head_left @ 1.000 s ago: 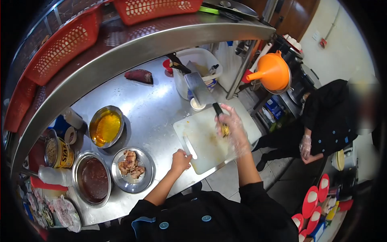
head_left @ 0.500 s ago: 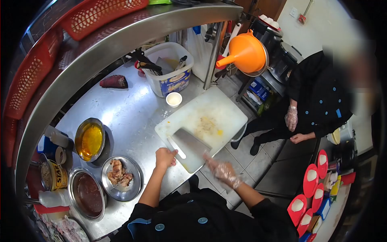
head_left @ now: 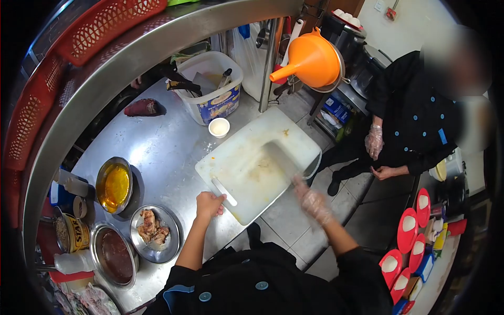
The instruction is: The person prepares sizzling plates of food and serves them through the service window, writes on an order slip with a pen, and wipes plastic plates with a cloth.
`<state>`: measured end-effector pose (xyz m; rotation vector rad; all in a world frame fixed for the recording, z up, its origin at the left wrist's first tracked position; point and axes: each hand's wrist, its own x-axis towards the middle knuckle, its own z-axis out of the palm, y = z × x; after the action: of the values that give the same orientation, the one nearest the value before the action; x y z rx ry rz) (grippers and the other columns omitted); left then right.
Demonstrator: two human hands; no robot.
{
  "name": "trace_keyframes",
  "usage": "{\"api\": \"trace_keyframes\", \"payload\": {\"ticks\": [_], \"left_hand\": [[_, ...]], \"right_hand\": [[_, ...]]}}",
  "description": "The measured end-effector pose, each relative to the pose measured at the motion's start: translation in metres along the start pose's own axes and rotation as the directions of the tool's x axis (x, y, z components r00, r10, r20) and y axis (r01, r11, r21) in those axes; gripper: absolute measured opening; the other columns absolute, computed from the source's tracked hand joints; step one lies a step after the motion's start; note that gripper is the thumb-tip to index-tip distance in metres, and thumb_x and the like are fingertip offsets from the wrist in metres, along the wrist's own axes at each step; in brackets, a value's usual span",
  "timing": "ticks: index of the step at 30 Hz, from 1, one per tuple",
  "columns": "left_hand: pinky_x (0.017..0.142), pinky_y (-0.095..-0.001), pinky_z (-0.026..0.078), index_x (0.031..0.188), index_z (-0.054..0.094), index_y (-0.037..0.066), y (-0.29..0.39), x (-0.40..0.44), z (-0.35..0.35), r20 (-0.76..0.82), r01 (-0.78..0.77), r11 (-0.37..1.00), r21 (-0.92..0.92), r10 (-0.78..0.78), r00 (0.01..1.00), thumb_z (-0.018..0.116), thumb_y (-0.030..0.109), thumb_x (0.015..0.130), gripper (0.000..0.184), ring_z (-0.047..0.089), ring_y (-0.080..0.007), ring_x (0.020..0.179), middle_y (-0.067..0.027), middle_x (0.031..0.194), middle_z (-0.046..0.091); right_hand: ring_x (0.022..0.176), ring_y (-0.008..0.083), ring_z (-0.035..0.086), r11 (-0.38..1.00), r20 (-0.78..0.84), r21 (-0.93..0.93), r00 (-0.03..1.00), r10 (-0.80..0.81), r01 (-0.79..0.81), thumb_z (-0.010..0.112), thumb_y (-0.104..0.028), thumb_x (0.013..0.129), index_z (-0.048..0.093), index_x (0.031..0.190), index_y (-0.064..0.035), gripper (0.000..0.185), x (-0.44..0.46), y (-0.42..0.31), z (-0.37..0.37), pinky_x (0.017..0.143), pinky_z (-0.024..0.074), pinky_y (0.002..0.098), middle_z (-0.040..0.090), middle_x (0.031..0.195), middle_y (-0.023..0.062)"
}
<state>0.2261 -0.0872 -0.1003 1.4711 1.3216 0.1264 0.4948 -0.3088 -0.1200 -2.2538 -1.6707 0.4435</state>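
Observation:
My left hand point(head_left: 211, 205) is bare and closed on the near-left edge of a white cutting board point(head_left: 236, 163), beside its handle slot. My right hand point(head_left: 314, 203), in a clear plastic glove, grips a wide-bladed knife point(head_left: 282, 159). Motion smears the blade, which lies over the right half of the board. Brown and yellowish smears mark the board's surface. Beyond its far-left edge stands a small white cup point(head_left: 219, 127) with pale contents.
Left on the steel table point(head_left: 163, 163) are a bowl of yellow liquid point(head_left: 116, 184), a plate of cooked meat point(head_left: 152, 228) and a bowl of brown sauce point(head_left: 116, 254). A utensil tub point(head_left: 218, 107) stands behind the board. At right stands another person point(head_left: 399, 126); an orange funnel point(head_left: 312, 58) hangs nearby.
My right hand and the knife have swept across the board, away from my left hand toward the far right. The brown and yellow scraps have shifted or thinned. My left hand stays on the board.

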Motion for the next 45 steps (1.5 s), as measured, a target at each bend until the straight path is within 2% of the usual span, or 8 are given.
{"api": "trace_keyframes", "payload": {"ticks": [5, 8, 15, 18, 21, 27, 33, 45], "left_hand": [[0.035, -0.0270, 0.045, 0.058, 0.055, -0.003, 0.002, 0.005, -0.001, 0.001, -0.011, 0.999, 0.034, 0.011, 1.000, 0.068, 0.016, 0.076, 0.030, 0.057, -0.0148, 0.039, -0.0114, 0.052, 0.058], [0.035, -0.0271, 0.045, 0.057, 0.055, -0.003, 0.002, 0.005, -0.002, 0.025, 0.013, 0.999, 0.045, -0.014, 1.000, 0.068, 0.017, 0.076, 0.031, 0.057, -0.0151, 0.039, -0.0113, 0.051, 0.058], [0.035, -0.0275, 0.045, 0.055, 0.054, -0.002, 0.000, 0.004, 0.000, 0.006, -0.017, 0.999, 0.030, 0.017, 1.000, 0.067, 0.018, 0.077, 0.032, 0.056, -0.0151, 0.039, -0.0111, 0.052, 0.058], [0.035, -0.0276, 0.045, 0.055, 0.054, -0.002, 0.002, -0.004, 0.002, -0.011, -0.029, 0.999, 0.019, 0.029, 1.000, 0.067, 0.018, 0.077, 0.033, 0.056, -0.0150, 0.039, -0.0110, 0.052, 0.058], [0.035, -0.0276, 0.045, 0.055, 0.054, -0.003, 0.006, -0.002, 0.000, -0.025, -0.025, 0.999, 0.029, 0.026, 0.999, 0.067, 0.018, 0.077, 0.032, 0.056, -0.0152, 0.039, -0.0108, 0.051, 0.058], [0.035, -0.0277, 0.045, 0.056, 0.054, -0.003, 0.001, -0.001, 0.000, -0.009, -0.030, 0.999, 0.032, 0.030, 0.999, 0.067, 0.018, 0.076, 0.032, 0.056, -0.0154, 0.039, -0.0108, 0.051, 0.058], [0.034, -0.0272, 0.045, 0.056, 0.054, -0.002, 0.005, -0.001, 0.001, -0.012, -0.018, 0.998, 0.056, 0.018, 1.000, 0.067, 0.018, 0.076, 0.032, 0.056, -0.0152, 0.039, -0.0114, 0.050, 0.057], [0.034, -0.0265, 0.044, 0.056, 0.055, -0.002, 0.008, -0.001, 0.003, -0.035, -0.012, 0.999, 0.042, 0.013, 0.999, 0.069, 0.019, 0.075, 0.032, 0.055, -0.0149, 0.038, -0.0117, 0.051, 0.058]], "right_hand": [[0.090, 0.0260, 0.061, 0.988, -0.162, -0.056, 0.976, -0.148, 0.141, 0.038, -0.029, 0.091, 0.028, 0.137, -0.0082, 0.051, -0.023, -0.036, -0.021, 0.066, 0.0512, 0.0332, 0.042, 0.133, 0.0117], [0.098, 0.0207, 0.059, 0.993, 0.471, 0.107, 0.882, -0.014, -0.041, 0.041, -0.026, 0.092, 0.036, 0.133, -0.0102, 0.045, -0.041, -0.081, -0.018, 0.069, 0.0514, 0.0314, 0.051, 0.125, 0.0101], [0.084, 0.0274, 0.063, 0.984, -0.028, 0.162, 0.996, 0.083, -0.078, 0.036, -0.033, 0.093, 0.037, 0.132, -0.0246, 0.040, -0.017, -0.026, 0.006, 0.070, 0.0512, 0.0342, 0.061, 0.108, 0.0092], [0.084, 0.0308, 0.061, 0.690, -0.120, 0.724, 0.984, 0.130, -0.003, 0.033, -0.039, 0.092, 0.035, 0.133, -0.0265, 0.043, -0.013, -0.026, 0.016, 0.069, 0.0507, 0.0374, 0.061, 0.107, 0.0119], [0.091, 0.0326, 0.059, 0.987, 0.374, 0.088, 0.923, 0.092, -0.135, 0.031, -0.040, 0.093, 0.034, 0.135, -0.0190, 0.047, -0.030, -0.077, -0.009, 0.079, 0.0482, 0.0371, 0.057, 0.113, 0.0141], [0.074, 0.0331, 0.061, 0.995, -0.310, 0.097, 0.949, 0.056, -0.027, 0.031, -0.040, 0.093, 0.030, 0.137, -0.0249, 0.046, 0.014, -0.005, -0.014, 0.063, 0.0491, 0.0420, 0.061, 0.102, 0.0155], [0.072, 0.0337, 0.061, 0.991, 0.297, -0.034, 0.945, 0.136, -0.132, 0.033, -0.041, 0.092, 0.029, 0.137, -0.0199, 0.050, 0.008, -0.077, -0.013, 0.059, 0.0489, 0.0404, 0.061, 0.101, 0.0172], [0.111, 0.0344, 0.050, 0.925, -0.186, 0.228, 0.919, 0.348, -0.304, 0.035, -0.039, 0.093, 0.045, 0.125, -0.0070, 0.046, 0.073, 0.112, -0.067, 0.092, 0.0397, 0.0381, 0.054, 0.117, 0.0192]]}}
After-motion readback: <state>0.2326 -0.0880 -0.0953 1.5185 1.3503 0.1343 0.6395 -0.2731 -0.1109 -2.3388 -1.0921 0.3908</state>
